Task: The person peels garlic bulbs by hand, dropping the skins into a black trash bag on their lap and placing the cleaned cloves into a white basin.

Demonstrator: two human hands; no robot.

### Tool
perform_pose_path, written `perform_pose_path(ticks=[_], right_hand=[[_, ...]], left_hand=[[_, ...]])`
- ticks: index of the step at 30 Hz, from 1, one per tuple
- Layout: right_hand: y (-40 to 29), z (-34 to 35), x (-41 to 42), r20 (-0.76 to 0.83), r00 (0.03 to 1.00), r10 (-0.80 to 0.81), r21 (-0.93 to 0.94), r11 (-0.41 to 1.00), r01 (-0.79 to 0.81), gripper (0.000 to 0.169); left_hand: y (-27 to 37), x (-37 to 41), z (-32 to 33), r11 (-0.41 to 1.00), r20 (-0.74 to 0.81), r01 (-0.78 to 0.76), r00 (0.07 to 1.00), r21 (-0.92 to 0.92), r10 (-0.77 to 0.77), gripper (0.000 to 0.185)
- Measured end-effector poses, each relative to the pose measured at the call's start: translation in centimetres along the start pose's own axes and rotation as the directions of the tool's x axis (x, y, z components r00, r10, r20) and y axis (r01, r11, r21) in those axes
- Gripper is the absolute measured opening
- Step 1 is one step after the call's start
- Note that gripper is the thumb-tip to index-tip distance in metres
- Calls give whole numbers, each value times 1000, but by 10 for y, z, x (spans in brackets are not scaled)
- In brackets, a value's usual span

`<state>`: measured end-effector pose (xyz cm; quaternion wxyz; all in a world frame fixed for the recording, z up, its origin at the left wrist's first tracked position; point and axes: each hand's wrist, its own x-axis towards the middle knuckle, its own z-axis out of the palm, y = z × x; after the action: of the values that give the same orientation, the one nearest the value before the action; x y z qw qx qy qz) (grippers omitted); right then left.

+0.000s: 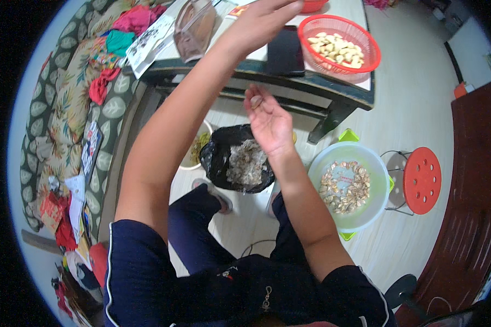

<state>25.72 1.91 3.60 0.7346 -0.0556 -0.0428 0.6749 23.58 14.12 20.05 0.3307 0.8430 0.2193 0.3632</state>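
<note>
My left hand (270, 18) reaches over the table at the top edge of the view. Its fingertips are partly cut off, and whether they hold anything is hidden. Palm up, my right hand (272, 126) is above the black plastic bag's rim with a garlic clove (256, 101) resting on its fingers. Below it, the open black plastic bag (217, 163) contains a heap of pale garlic skins (245, 163). Peeled garlic cloves (337, 51) lie in a red plastic basket (370, 61) on the table. To the right, a translucent basin (323, 163) holds unpeeled garlic cloves (345, 188).
A dark tablet-like object (285, 51) and a clear plastic container (194, 30) are on the table (364, 88). A red-topped stool (422, 180) stands right of the basin. Behind the bag is a white bucket (192, 165) with greenish scraps. Clothes cover the leaf-patterned sofa (118, 94) at left.
</note>
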Motion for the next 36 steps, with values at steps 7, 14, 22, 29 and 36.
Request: perform_pose_path(ticks=[7,14,22,29,36], right_hand=[[32,24,-12,47,985,167,-359,923,-140,44],[64,22,-22,55,991,124,-885,465,-9,40],[96,18,-22,7,999,50,-911,412,-14,21],[115,20,-24,-230,958,169,-682,675,-282,22],[130,35,-33,-62,994,90,-889,447,-96,22]], left_hand=[[-22,-213,-37,856,-226,452,833,-250,-505,29],[-46,-257,-16,692,-280,463,679,-554,-679,25],[-58,-284,-18,546,-204,386,647,-744,-735,24],[-49,-293,-30,594,-288,269,679,-758,-675,21],[-50,-309,-36,638,-443,102,635,-764,-632,18]])
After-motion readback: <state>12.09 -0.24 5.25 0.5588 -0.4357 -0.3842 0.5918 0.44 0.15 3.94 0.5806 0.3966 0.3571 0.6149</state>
